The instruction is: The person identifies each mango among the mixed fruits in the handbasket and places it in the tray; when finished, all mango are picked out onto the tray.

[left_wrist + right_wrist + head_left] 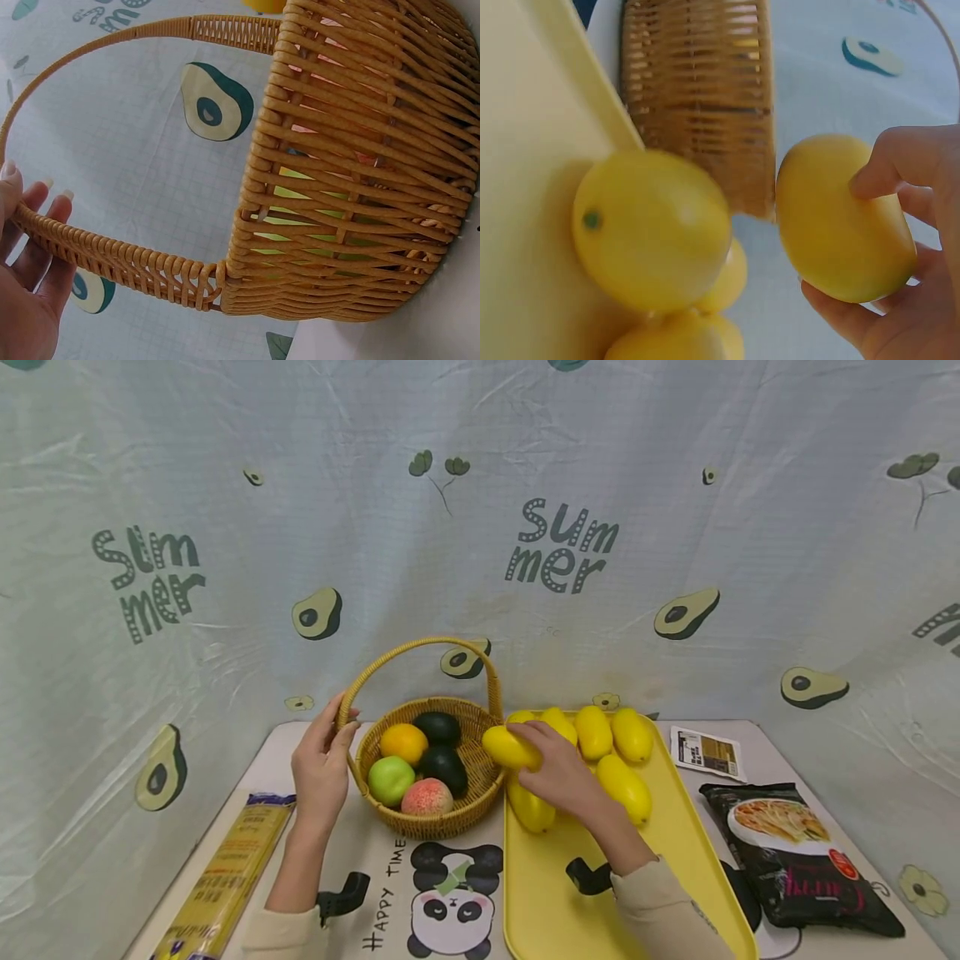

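My left hand [322,772] grips the side of the wicker basket's handle [124,262], thumb on one side and fingers on the other. Inside the basket [457,821] lie an orange [404,744], a green apple [391,781], a peach [427,797] and two dark avocados [442,769]. Held between thumb and fingers of my right hand [561,772] is a yellow mango [840,217], raised at the basket's right rim. Several more mangoes [626,788] rest on the yellow tray [551,893] beneath and beside this hand.
Left of the basket lies a long yellow packet [228,868]. Beyond the tray's right edge are a small white-and-brown sachet [707,752] and a black food bag [802,860]. A panda print [453,910] marks the table mat in front, and a printed curtain [390,543] hangs behind.
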Available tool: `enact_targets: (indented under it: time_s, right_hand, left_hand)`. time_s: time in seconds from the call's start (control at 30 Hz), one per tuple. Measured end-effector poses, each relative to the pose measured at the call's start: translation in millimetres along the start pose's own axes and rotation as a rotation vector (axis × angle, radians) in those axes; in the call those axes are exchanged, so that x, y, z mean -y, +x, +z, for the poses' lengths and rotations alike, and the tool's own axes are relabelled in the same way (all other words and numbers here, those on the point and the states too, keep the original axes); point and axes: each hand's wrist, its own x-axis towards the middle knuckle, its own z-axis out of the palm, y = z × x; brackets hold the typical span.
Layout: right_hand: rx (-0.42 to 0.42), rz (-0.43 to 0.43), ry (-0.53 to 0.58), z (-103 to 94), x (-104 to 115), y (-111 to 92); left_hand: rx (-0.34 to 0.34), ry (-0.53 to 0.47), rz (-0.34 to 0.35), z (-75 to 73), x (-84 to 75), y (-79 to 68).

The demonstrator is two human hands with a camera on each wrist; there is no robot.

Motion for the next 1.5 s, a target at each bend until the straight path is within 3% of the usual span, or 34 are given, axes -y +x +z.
enact_targets:
  time_s: [0.23, 0.33, 0.43, 0.6, 1.07, 1.2, 1.4, 1.5]
  right_hand:
    - [-0.049, 0.086, 0.046, -15.4, -23, -20]
    - [-0.084, 0.113, 0.073, -21.1, -36, -28]
    - [-0.119, 0.143, 0.097, -28.6, -48, -35]
    - [-0.196, 0.197, 0.078, -43.6, -64, -47]
    - [-0.299, 0.342, 0.020, -74.6, -111, -93]
    - [-0.274, 0.382, -0.021, -78.5, -118, -101]
    - [-0.137, 0.460, -0.047, -74.7, -123, -105]
    - [-0.096, 0.457, -0.066, -70.2, -124, -106]
  left_hand:
    - [-0.015, 0.007, 0.005, -0.6, 0.2, -0.4]
    - [-0.017, 0.017, -0.004, -2.7, -13.9, -3.2]
    - [-0.019, 0.018, -0.009, -4.0, -15.7, -3.3]
    - [-0.020, 0.017, -0.004, -2.6, 0.1, -1.4]
    - [-0.019, 0.011, 0.026, 0.0, 1.8, 1.4]
    - [-0.012, 0.015, 0.028, 1.1, 1.9, 1.9]
    - [-0.016, 0.017, 0.021, 1.3, 1.6, 2.2]
    - [-0.013, 0.026, 0.007, 2.0, 1.3, 1.0]
